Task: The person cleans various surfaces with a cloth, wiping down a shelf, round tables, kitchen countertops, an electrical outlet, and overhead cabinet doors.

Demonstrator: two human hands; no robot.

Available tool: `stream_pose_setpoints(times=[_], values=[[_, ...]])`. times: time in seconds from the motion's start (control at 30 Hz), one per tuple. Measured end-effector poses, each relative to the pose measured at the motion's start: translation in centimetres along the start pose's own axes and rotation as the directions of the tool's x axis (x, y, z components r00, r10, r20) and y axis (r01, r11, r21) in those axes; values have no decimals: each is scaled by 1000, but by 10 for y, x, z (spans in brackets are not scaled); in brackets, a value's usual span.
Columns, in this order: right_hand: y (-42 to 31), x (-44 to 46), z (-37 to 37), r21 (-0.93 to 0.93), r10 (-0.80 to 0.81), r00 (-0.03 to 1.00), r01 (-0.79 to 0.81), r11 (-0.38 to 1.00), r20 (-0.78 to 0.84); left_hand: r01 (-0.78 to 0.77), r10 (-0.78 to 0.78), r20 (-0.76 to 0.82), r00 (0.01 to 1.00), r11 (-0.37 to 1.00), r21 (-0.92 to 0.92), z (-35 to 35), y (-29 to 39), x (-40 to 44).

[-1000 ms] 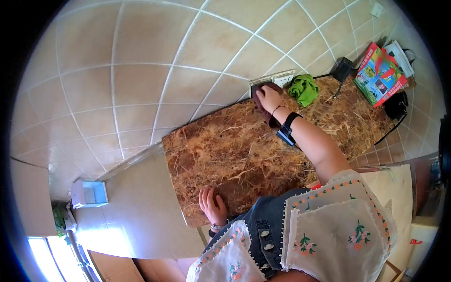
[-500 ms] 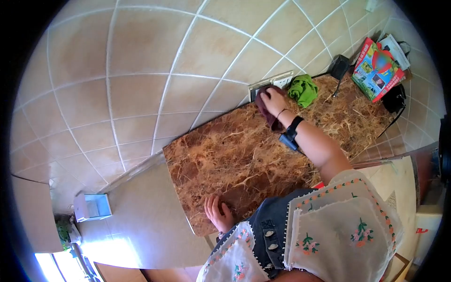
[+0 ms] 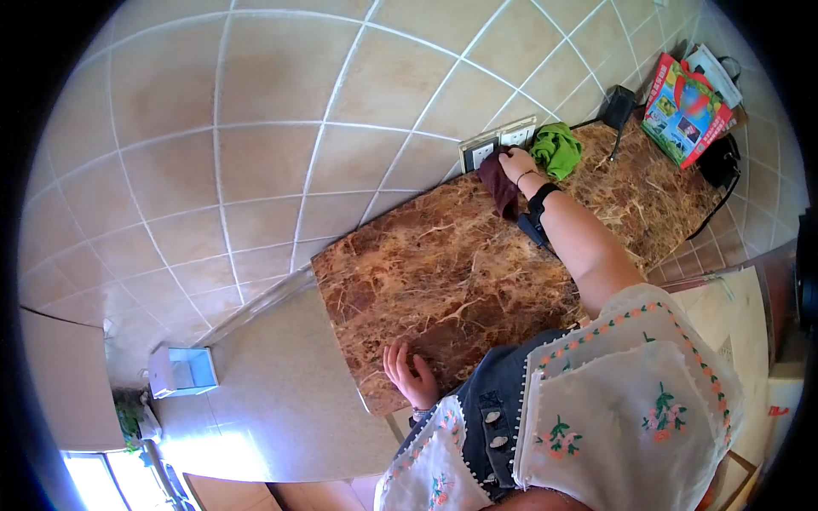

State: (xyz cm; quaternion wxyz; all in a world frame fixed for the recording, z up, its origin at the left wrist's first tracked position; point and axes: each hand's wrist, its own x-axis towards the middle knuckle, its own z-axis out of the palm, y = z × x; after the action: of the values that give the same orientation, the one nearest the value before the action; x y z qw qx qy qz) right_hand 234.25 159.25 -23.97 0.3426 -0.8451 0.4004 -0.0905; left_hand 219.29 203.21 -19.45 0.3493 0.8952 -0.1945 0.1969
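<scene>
My right hand grips a dark maroon cloth against the wall sockets at the back of the counter. The cloth hangs down onto the brown marbled countertop. Close beside that hand lies a crumpled bright green cloth. My left hand rests on the near left part of the countertop, fingers spread and holding nothing.
A black adapter with a cable stands against the tiled wall. Farther right is a colourful printed bag beside a black bag. A light blue and white box stands on the lower surface at left.
My right hand has drawn the maroon cloth slightly right along the sockets, baring more of the left one. The view has shifted a little; my left hand stays on the countertop.
</scene>
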Motion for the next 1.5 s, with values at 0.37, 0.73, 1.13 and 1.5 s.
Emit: stream_pose_setpoints(times=[0.37,0.73,1.13,1.5], values=[[-23,-19,23,56,-152,988,154,986,-42,-30,30,45,999,1000,-6,0,-2,2],[11,9,18,299,138,971,-76,951,-194,6,-7,-18,1000,999,-31,-2,-4,-1],[-14,-24,14,84,-117,990,124,989,-75,-30,31,46,998,999,-28,3,-9,-1],[30,7,-7,183,-109,989,125,975,-98,21,-20,12,1000,999,-41,3,-7,-2]])
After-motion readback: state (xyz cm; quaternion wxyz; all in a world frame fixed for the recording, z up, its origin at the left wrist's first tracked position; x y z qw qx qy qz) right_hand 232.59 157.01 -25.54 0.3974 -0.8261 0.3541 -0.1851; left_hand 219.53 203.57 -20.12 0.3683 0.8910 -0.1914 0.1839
